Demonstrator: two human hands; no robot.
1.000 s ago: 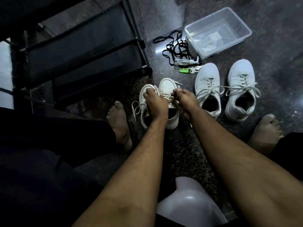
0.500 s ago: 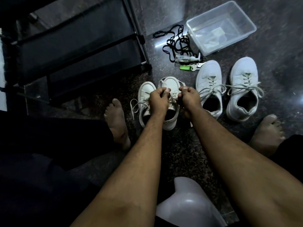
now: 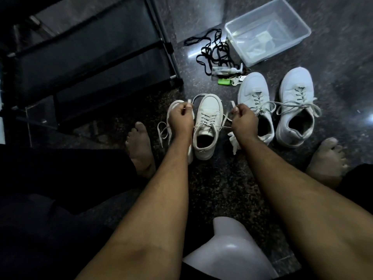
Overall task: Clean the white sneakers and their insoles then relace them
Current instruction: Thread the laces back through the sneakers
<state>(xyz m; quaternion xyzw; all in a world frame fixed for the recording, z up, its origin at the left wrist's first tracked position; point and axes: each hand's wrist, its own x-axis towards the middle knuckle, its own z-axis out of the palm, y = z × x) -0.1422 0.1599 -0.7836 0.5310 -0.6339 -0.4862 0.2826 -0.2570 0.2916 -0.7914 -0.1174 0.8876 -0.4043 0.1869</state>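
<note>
Left hand [image 3: 180, 118] and right hand [image 3: 243, 120] each pinch a lace end, drawn apart over the sneaker [image 3: 207, 126] on the floor. Lacing appears complete; tying remains. Its mate [image 3: 173, 110] lies loose-laced beside; cleaning status cannot be judged.

- White sneakers [image 3: 209, 120], pale grey-white laces [image 3: 296, 107].
- Black cords [image 3: 210, 51].
- Clear plastic tub [image 3: 298, 40].
- Bright green tag [image 3: 223, 82].
- Dark speckled stone floor [image 3: 222, 188].
- Black rack [image 3: 90, 57].

Four white sneakers [image 3: 209, 126] upright, laced, on floor.
</note>
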